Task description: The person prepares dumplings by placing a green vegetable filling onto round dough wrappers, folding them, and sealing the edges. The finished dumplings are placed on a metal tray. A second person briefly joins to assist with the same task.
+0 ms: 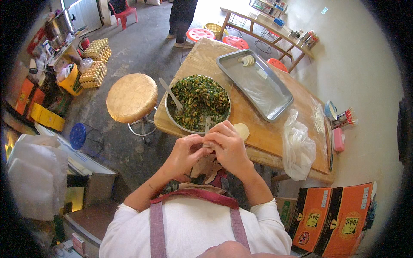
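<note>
Both hands meet at the near edge of a wooden table. My left hand (pixel 188 151) and my right hand (pixel 226 146) pinch a small piece of pale dough (pixel 209 145) between them, mostly covered by the fingers. Just beyond them stands a round metal bowl (pixel 168 113) of chopped green filling (pixel 200 96), with a pale spoon (pixel 171 93) leaning at its left and another light utensil (pixel 207 122) at its near side. A flat round dough wrapper (pixel 241 131) lies right of the bowl, partly behind my right hand. Folded dumplings (pixel 246 60) rest at the far end of a metal tray (pixel 274 118).
A plastic bag (pixel 298 148) hangs over the table's near right edge. Left of the table stands a round stool (pixel 132 96). Orange cartons (pixel 345 219) are at the lower right. A person in dark trousers (pixel 183 19) stands beyond the table, near red stools (pixel 235 42).
</note>
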Tool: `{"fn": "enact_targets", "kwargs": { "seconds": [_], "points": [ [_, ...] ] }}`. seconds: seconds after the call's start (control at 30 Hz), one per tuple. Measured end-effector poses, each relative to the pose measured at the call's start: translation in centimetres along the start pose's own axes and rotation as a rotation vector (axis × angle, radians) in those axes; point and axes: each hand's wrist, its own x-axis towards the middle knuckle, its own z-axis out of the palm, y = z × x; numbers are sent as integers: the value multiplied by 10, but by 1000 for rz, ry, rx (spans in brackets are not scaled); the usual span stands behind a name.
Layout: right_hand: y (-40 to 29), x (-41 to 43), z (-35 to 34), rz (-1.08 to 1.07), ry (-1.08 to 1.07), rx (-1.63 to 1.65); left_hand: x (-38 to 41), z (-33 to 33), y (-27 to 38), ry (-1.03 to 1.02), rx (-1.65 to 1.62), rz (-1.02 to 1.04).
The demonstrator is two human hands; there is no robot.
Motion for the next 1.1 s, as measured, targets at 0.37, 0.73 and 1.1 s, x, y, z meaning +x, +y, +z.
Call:
{"fn": "enact_targets", "kwargs": {
  "seconds": [0.37, 0.73, 1.1],
  "points": [
    [13, -14, 0, -26, -39, -4, -12, 3, -6, -110, -279, -212],
    [-3, -21, -12, -37, -265, -387, -20, 7, 8, -82, -313, -212],
    [0, -31, -12, -79, -395, -245, -33, 8, 1, -158, -322, -219]
  ]
}}
